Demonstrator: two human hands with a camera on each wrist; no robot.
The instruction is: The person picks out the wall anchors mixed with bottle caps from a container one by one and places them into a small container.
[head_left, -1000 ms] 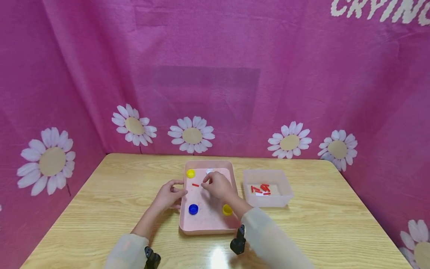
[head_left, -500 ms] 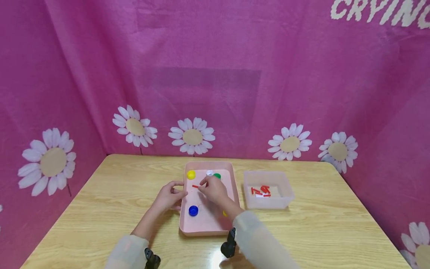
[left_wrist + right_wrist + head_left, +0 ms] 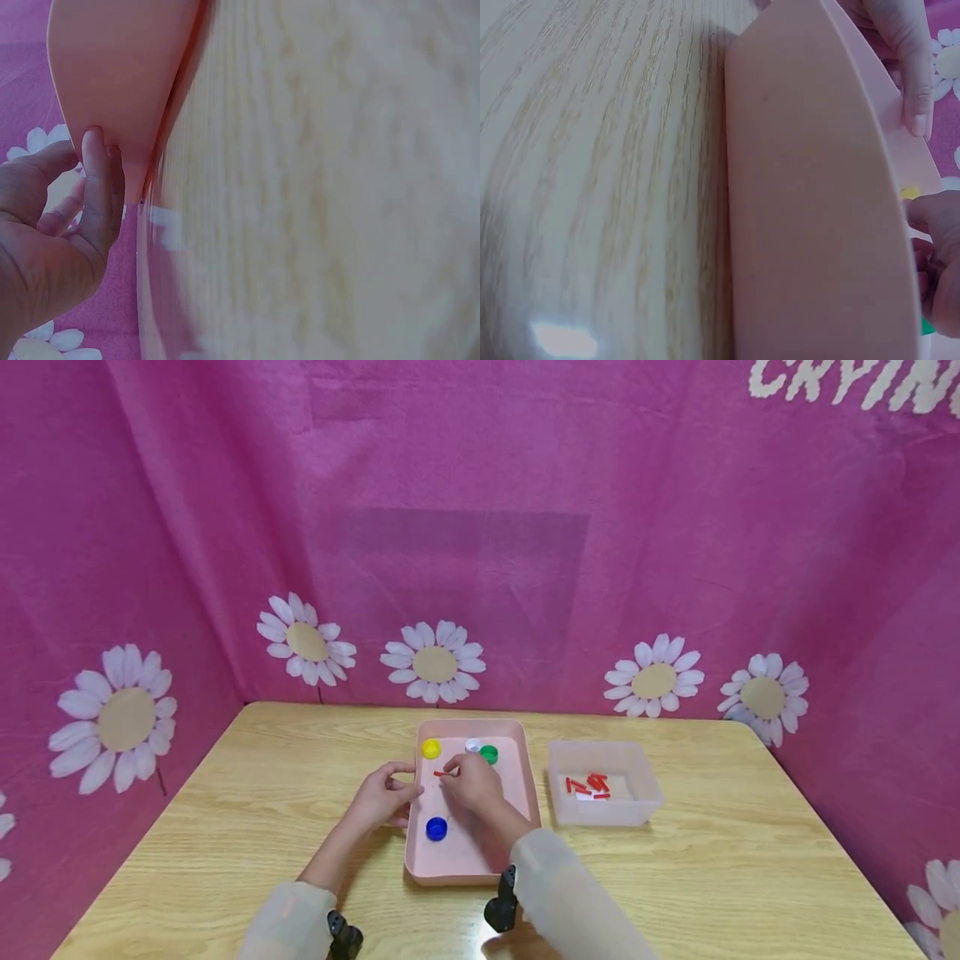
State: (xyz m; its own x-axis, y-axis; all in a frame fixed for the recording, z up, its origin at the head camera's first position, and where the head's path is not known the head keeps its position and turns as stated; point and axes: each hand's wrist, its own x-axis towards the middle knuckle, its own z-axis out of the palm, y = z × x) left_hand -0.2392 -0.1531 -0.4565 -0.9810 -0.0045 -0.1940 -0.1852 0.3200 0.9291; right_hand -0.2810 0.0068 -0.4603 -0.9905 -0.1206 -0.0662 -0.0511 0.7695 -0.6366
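Observation:
A shallow pink tray lies on the table, with its left wall between my left hand's thumb and fingers. In the left wrist view that hand has its fingers against the tray's outer wall and its thumb at the rim. Inside the tray, my right hand pinches one end of a small red stick. Bottle caps sit around it: a yellow cap, a white cap, a green cap and a blue cap. The tray wall partly hides the right hand in its wrist view.
Right of the tray stands a translucent plastic box holding several red sticks. Both stand on a wood-grain table. Behind the table hangs a magenta cloth printed with daisies.
My right hand has moved slightly left and down to the red stick and taken hold of it, uncovering the green cap. Its forearm now hides a second yellow cap. The left hand keeps its place.

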